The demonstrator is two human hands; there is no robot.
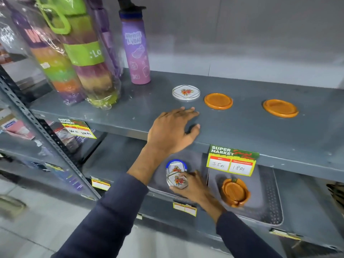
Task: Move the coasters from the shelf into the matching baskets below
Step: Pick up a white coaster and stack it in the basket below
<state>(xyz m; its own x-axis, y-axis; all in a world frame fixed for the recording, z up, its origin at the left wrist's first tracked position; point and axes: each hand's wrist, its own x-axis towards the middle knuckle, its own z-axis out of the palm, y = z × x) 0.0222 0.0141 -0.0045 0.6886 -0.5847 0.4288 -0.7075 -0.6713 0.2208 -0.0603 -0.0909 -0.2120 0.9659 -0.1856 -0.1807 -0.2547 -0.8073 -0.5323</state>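
On the grey upper shelf (242,131) lie a white floral coaster (186,92) and two orange coasters (218,101) (280,108). My left hand (173,130) rests flat on the shelf edge, fingers spread, just in front of the white coaster and holding nothing. Below, my right hand (193,185) grips a white floral coaster (177,180) over a blue-rimmed holder of matching coasters (176,167) in the left grey basket (160,185). The right grey basket (270,207) holds an orange holder with orange coasters (235,191).
Wrapped multicoloured bottles (74,58) and a purple water bottle (136,53) stand at the shelf's left back. A price label (232,160) hangs from the shelf edge above the baskets. A perforated metal upright (46,131) runs down the left side.
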